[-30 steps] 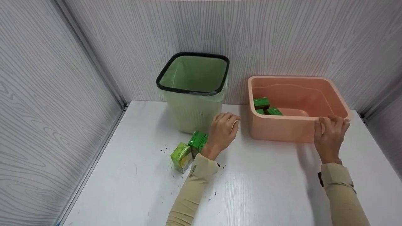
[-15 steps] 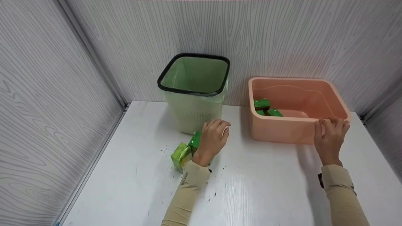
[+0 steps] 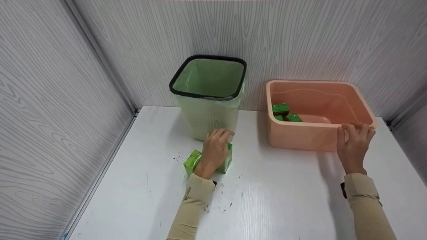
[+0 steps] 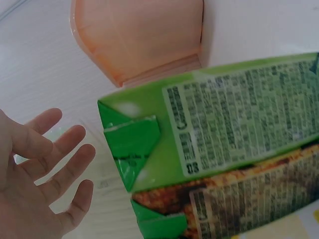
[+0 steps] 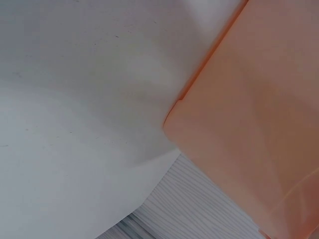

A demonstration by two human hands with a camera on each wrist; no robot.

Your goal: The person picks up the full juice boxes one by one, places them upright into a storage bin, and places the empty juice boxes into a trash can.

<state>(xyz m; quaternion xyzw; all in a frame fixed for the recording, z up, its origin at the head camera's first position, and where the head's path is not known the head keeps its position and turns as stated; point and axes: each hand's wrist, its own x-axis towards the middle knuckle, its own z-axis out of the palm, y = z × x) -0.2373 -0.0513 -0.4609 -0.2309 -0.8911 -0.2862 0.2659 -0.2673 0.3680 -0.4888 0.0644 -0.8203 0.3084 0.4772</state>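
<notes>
My left hand (image 3: 214, 150) hovers over small green drink cartons, its fingers loosely bent. In the left wrist view the left hand (image 4: 47, 174) is apart from the cartons, with nothing between thumb and fingers. A green carton (image 3: 229, 160) stands to its right, partly covered by the hand. A light green carton (image 3: 192, 161) shows to its left. The left wrist view shows a printed carton side (image 4: 214, 129) close up, with another carton (image 4: 219, 211) against it. My right hand (image 3: 354, 146) grips the front rim of a pink bin (image 3: 303, 135); the right wrist view shows only the bin's side.
A green waste bin (image 3: 208, 115) with a black rim and a liner stands behind the cartons. Several green cartons (image 3: 281, 108) lie in the pink bin's left end. Dark crumbs (image 3: 230, 204) dot the white table (image 3: 267, 200). Wood-grain panels (image 3: 283, 36) enclose the back and sides.
My left hand has moved left and toward me, coming over the cartons and uncovering the right one. The right hand stays on the pink bin's rim.
</notes>
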